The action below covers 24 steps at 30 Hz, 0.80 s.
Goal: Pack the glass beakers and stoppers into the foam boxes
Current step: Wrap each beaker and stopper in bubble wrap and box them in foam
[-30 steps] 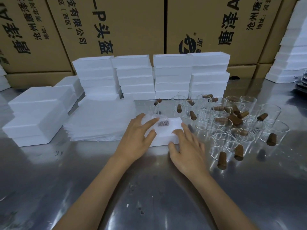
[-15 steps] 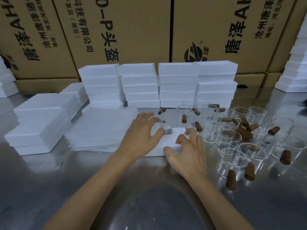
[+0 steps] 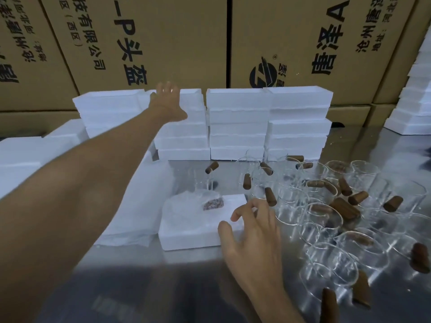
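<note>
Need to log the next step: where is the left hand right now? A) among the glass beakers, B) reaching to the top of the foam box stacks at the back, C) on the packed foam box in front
B: the left hand is stretched out to the top of the foam box stacks at the back, fingers straight, holding nothing.

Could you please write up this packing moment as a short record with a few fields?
Left hand: left hand stretched to the top of the foam box stacks, fingers spread, holding nothing.
Right hand: right hand at the near right corner of the open foam box, fingers loosely spread.
Box contents: clear wrapping and a small dark packet.
Waiting: glass beakers and brown stoppers crowded to the right.
Surface: metal table.
</note>
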Available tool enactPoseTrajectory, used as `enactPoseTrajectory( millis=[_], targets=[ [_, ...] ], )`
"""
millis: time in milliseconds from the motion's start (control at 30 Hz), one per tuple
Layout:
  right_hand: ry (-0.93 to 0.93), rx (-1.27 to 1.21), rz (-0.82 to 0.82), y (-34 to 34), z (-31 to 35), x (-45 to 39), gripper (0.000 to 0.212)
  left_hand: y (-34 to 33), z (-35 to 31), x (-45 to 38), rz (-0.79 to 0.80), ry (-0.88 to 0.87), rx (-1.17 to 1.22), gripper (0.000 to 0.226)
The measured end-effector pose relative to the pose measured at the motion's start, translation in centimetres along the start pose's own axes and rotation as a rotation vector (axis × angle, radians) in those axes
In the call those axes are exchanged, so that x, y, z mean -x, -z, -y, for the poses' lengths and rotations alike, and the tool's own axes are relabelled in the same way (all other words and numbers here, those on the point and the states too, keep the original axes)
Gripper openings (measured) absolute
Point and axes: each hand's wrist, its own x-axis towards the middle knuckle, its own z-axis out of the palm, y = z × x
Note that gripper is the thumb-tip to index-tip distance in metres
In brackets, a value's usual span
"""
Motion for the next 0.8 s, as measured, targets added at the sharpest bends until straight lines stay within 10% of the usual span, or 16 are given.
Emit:
enactPoseTrajectory(
  millis=[433, 600, 800],
  targets=[
    [-0.022, -0.057, 0.014, 0.0, -0.1, -0.1, 0.036, 4.1, -1.5, 4.1, -0.352, -0.103, 0.329, 0.053],
    [-0.06, -0.125, -0.004, 0.4, -0.1, 0.1, 0.024, 7.9, -1.6, 11.3, -0.477, -0.02, 0.897, 0.054],
    [-0.083, -0.091, -0.036, 0.8, -0.5, 0.6, 0.027, 6.9, -1.2, 20.7, -0.154, 0.198, 1.833, 0.032]
  ],
)
